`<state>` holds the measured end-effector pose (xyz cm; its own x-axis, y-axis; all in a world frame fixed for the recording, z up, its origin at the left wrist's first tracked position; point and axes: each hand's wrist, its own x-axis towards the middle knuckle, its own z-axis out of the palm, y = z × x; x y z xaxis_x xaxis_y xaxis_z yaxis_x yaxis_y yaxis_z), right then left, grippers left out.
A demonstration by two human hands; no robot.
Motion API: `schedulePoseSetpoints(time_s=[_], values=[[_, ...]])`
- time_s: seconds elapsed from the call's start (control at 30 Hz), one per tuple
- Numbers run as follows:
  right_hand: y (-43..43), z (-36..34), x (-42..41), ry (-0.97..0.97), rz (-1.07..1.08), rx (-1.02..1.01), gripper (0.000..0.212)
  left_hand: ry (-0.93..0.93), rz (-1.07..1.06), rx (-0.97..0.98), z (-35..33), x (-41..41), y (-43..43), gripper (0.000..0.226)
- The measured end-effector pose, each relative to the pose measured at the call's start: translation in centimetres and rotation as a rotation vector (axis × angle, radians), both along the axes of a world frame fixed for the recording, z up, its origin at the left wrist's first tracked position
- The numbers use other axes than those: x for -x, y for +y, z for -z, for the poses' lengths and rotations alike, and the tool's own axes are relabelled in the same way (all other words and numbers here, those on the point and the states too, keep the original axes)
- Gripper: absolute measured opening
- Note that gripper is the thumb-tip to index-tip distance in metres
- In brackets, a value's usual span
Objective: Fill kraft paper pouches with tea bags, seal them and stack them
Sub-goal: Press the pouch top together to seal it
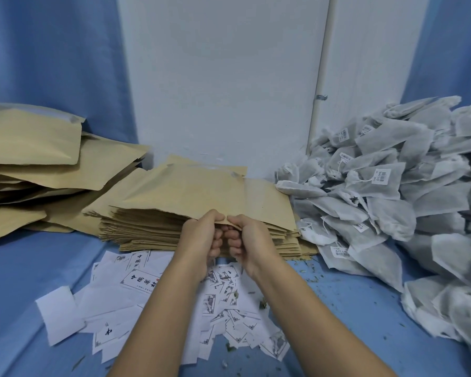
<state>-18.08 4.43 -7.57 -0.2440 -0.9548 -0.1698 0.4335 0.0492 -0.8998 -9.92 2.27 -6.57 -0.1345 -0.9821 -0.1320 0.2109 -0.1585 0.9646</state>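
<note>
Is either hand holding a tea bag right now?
No: the left hand and right hand both pinch the near edge of the top kraft pouch.

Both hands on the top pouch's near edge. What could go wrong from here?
1. The left hand and right hand pinch the top pouch at one spot; pulling there may tear its edge.
2. The stack beneath is tightly layered, so a second pouch could lift too.
3. The tea bag heap crowds the stack's right side; bags might slide in.

One view only: head-worn wide-angle camera looked forward and down, close over blue cloth (pixel 22 281). White wall (pixel 223 77) sat at 12 o'clock, tea bag heap (pixel 392 191) at 3, kraft pouch pile (pixel 38 148) at 9.
</note>
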Motion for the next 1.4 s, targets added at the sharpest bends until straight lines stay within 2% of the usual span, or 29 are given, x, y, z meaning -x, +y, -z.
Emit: schedulePoseSetpoints(time_s=[0.13, 0.23, 0.33, 0.5, 0.67, 0.87, 0.9, 1.0, 1.03, 1.2, 1.4], values=[[0.0, -0.1, 0.3, -0.069, 0.098, 0.008, 0.027, 0.104, -0.079, 0.020, -0.1, -0.7, -0.7, 0.023], [-0.2, 0.1, -0.6, -0.086, 0.175, 0.053, 0.021, 0.162, 0.005, 0.011, -0.1, -0.4, -0.7, 0.025], [-0.1, 0.0, -0.7, 0.069, 0.162, 0.025, 0.023, 0.103, 0.092, 0.009, 0.1, 0.1, -0.1, 0.031], [0.0, -0.1, -0.2, -0.088, 0.185, 0.071, 0.025, 0.090, -0.035, 0.061, -0.1, 0.5, 0.3, 0.028], [-0.1, 0.4, -0.2, -0.016, 0.054, 0.036, 0.033, 0.046, 0.023, 0.079, 0.0, 0.5, 0.6, 0.033], [-0.4, 0.4, 0.3, -0.247, 0.162, 0.095, 0.028, 0.140, -0.027, 0.063, 0.3, 0.5, 0.0, 0.031], [-0.4, 0.3, 0.3, -0.214, 0.157, 0.076, 0.028, 0.136, -0.003, 0.053, 0.3, 0.5, 0.0, 0.033], [-0.2, 0.3, 0.1, 0.055, 0.105, 0.011, 0.032, 0.087, 0.073, 0.046, 0.4, 0.4, 0.3, 0.035], [-0.2, 0.3, 0.1, 0.054, 0.101, 0.025, 0.032, 0.072, 0.072, 0.052, 0.3, 0.3, 0.3, 0.034], [-0.2, 0.3, 0.7, -0.205, 0.147, 0.110, 0.022, 0.172, -0.063, 0.036, 0.1, -0.3, -0.2, 0.032], [-0.4, 0.7, 1.2, -0.213, 0.189, 0.078, 0.020, 0.040, -0.079, 0.082, 0.3, -1.1, -0.4, 0.020]])
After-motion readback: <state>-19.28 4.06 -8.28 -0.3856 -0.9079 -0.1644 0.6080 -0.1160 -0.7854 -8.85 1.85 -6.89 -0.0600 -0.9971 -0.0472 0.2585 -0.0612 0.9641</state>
